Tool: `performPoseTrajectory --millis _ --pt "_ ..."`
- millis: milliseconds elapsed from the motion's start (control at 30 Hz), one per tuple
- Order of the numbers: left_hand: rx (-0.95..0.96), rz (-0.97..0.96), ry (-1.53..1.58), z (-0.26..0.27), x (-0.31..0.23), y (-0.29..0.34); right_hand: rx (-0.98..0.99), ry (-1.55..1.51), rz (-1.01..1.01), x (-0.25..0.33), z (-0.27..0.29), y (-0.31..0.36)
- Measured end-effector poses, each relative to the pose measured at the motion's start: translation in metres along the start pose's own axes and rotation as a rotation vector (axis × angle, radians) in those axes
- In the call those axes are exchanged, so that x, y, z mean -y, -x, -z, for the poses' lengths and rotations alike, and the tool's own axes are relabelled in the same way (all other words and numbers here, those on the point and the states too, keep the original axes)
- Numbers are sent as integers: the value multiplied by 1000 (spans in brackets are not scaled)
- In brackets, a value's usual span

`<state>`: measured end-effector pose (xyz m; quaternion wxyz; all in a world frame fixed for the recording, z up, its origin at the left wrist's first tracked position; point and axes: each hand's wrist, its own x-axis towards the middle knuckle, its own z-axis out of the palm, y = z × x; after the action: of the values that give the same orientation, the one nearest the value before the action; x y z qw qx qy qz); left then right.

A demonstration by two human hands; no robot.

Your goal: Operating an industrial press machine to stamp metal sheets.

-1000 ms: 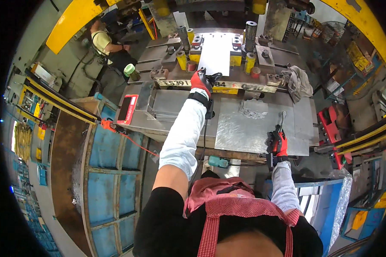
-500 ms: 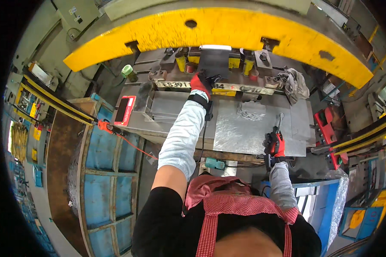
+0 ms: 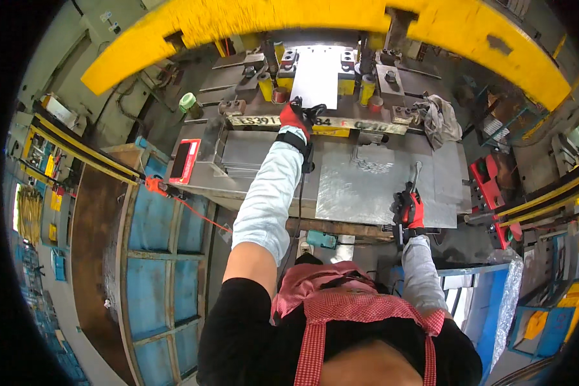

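Observation:
My left hand (image 3: 297, 121), in a red and black glove, is at the near edge of a bright metal sheet (image 3: 316, 74). Its fingers curl at that edge and appear to grip it. The sheet lies between the posts of a press die, under a yellow beam (image 3: 251, 18). Lower right, my gloved right hand (image 3: 410, 209) is closed around a slim metal hand tool (image 3: 419, 174) whose exact kind I cannot make out. The tool points away from me over a large flat plate (image 3: 347, 193). Small thin metal pieces (image 3: 372, 161) lie on that plate.
Flat metal sheets (image 3: 251, 153) are stacked left of the plate, near a red-framed dark panel (image 3: 184, 161). A grey rag (image 3: 441, 122) hangs at the die's right end. A green-capped bottle (image 3: 188, 103) stands far left. A blue-panelled rack (image 3: 149, 289) is on my left.
The yellow beam has risen toward the top of the picture, exposing more of the sheet, which now looks brighter. My left hand stays at its near edge; the right hand has shifted slightly left.

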<state>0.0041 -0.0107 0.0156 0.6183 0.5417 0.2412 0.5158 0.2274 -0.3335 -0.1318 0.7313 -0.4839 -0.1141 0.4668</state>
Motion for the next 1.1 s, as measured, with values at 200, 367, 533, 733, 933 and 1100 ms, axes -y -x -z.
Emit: performPoseTrajectory --millis 200,367,533,733,933,1100 --pt "-126 322 788 -1 5 -11 -113 69 36 -3 1 -2" --pt "-132 332 796 -5 -1 -6 -105 174 72 10 -21 15" --pt "-177 449 784 -6 -5 -4 180 106 248 52 -107 33" --pt "-92 462 877 2 4 -3 475 514 363 111 -243 -54" --pt "-136 565 898 11 12 -6 489 686 134 126 -325 -162" --pt "-94 459 884 12 16 2 604 818 1005 125 -293 -126"
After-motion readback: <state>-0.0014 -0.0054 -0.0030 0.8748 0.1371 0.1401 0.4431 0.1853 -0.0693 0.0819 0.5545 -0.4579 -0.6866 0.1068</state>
